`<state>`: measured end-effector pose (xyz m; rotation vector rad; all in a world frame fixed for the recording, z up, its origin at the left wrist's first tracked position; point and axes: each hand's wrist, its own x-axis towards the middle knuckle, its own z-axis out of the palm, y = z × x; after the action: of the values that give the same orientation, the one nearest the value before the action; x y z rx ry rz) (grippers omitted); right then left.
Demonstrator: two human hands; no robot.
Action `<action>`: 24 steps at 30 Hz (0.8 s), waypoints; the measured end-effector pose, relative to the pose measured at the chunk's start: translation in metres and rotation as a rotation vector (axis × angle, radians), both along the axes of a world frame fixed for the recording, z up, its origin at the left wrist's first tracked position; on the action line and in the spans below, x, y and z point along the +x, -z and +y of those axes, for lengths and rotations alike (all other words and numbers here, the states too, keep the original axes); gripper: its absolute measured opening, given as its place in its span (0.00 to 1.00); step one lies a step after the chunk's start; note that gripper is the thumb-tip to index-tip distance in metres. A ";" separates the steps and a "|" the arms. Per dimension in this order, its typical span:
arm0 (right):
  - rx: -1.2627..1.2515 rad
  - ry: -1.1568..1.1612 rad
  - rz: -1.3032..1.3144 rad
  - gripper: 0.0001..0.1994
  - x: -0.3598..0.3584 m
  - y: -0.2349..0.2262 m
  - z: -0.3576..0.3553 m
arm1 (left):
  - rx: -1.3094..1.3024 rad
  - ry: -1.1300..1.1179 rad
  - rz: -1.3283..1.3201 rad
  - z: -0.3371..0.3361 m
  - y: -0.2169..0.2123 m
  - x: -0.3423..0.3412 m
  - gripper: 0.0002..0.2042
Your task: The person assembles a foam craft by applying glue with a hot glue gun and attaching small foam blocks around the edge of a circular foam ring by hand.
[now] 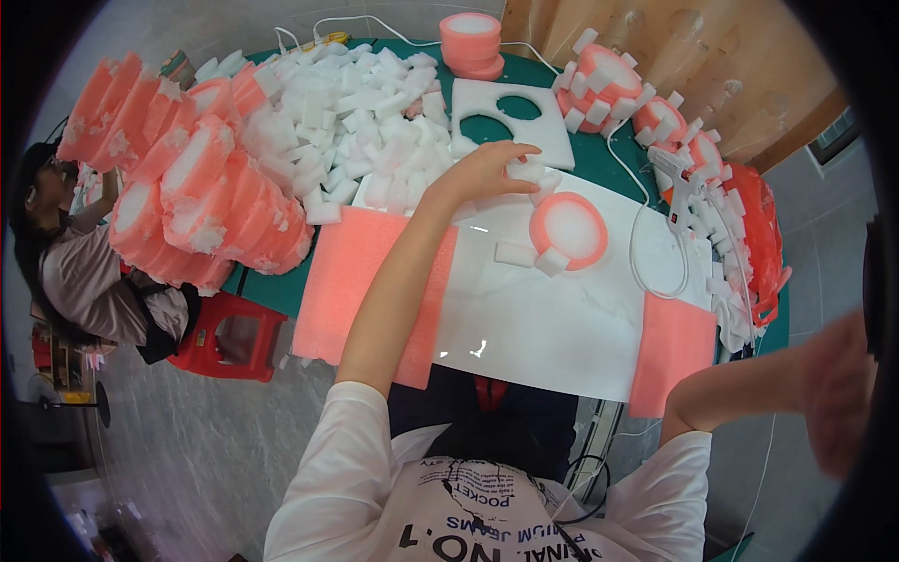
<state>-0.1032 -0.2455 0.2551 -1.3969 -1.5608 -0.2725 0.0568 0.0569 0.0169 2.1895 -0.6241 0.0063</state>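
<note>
A round pink foam piece with a white centre (pixel 569 230) lies on the glossy white board (pixel 524 318) in front of me. Small white foam blocks touch its rim, one at the lower left (pixel 552 261) and one at the upper left (pixel 547 190). Another block (pixel 514 254) lies just left of it. My left hand (pixel 496 174) reaches over the board to the upper-left block, thumb and fingers apart around white foam; a firm grip does not show. Off to the far right, my right hand (pixel 836 393) is raised and smeared by motion, its fingers unclear.
A heap of white foam blocks (pixel 346 112) covers the back left, beside stacked pink rounds (pixel 234 206). A white sheet with two holes (pixel 551 140) lies behind the board. A white glue gun (pixel 676 201) with a looping cable sits right. Another person (pixel 103 272) sits at left.
</note>
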 end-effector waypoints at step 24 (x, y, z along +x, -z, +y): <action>-0.480 0.646 -0.128 0.23 0.022 0.276 0.148 | -0.719 0.201 -0.008 -0.039 -0.061 -0.021 0.23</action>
<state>-0.0816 -0.0980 -0.0206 -2.2926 -1.2749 -0.3919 0.0355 0.0183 0.0781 1.4307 -0.7094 0.1162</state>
